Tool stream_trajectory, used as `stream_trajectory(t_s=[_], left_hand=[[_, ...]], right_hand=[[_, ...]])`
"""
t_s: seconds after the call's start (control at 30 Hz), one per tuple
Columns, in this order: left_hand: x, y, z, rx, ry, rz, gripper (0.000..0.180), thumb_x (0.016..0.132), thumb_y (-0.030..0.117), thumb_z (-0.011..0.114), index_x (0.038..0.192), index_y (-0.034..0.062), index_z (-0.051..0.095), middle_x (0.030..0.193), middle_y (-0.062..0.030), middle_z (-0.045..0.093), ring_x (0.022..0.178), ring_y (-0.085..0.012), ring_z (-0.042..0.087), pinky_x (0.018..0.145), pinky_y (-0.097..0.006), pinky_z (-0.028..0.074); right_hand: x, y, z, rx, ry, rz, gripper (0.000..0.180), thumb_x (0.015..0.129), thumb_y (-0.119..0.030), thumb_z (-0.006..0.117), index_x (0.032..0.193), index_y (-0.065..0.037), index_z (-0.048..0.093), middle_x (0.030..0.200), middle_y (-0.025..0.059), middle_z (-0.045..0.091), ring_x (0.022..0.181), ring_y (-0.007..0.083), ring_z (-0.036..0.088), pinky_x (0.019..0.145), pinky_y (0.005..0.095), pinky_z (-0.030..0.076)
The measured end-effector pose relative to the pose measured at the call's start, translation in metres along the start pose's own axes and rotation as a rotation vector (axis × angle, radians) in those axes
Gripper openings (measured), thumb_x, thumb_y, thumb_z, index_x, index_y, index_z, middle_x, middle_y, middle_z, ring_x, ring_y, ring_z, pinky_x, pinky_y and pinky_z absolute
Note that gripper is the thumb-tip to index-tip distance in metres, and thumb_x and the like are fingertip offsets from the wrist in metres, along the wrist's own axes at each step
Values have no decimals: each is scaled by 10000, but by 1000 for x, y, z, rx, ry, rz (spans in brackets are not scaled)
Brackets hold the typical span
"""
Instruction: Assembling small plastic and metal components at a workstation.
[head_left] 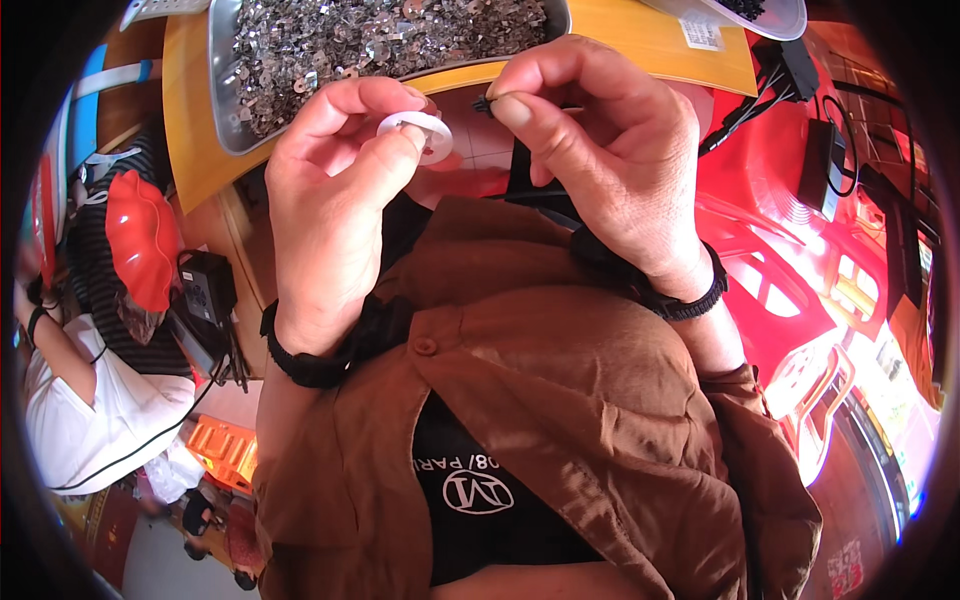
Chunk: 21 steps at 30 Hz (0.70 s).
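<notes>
The left hand (335, 195) pinches a round white piece (434, 136), and the right hand (620, 150) pinches a tiny black piece (483, 104) near it, both by the tray (221, 95) of shiny metal bits (370, 40)

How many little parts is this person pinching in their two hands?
2 visible: a white round part pinched in the left hand, and a small dark piece pinched in the right hand. More may be hidden inside the grips.

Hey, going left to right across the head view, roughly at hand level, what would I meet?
Red wavy-edged object, black box, left hand, white disc, small black piece, right hand, black adapter.
</notes>
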<state>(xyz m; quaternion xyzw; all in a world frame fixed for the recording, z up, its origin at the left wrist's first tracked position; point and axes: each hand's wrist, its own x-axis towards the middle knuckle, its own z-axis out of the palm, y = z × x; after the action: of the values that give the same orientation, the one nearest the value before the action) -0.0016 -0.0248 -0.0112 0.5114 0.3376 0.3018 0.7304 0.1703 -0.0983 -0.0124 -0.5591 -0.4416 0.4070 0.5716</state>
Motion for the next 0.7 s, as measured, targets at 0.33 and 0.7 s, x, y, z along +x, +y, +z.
stream_trajectory(t_s=[0.33, 0.7], left_hand=[[1, -3, 7, -20, 109, 12, 201, 857, -3, 561, 1056, -33, 566, 961, -105, 620, 861, -156, 612, 796, -299, 508], [-6, 3, 10, 8, 35, 30, 355, 890, 32, 554, 1232, -33, 486, 1124, -132, 583, 1030, -202, 578, 897, -370, 499]], right_hand=[[0, 1, 3, -44, -38, -49, 79, 847, -16, 627, 922, 5, 616, 825, 0, 614, 603, 0, 505, 500, 144, 416], [5, 1, 11, -224, 16, -228, 85, 811, 15, 631, 893, -3, 616, 829, 14, 609, 681, 49, 558, 566, 174, 446]])
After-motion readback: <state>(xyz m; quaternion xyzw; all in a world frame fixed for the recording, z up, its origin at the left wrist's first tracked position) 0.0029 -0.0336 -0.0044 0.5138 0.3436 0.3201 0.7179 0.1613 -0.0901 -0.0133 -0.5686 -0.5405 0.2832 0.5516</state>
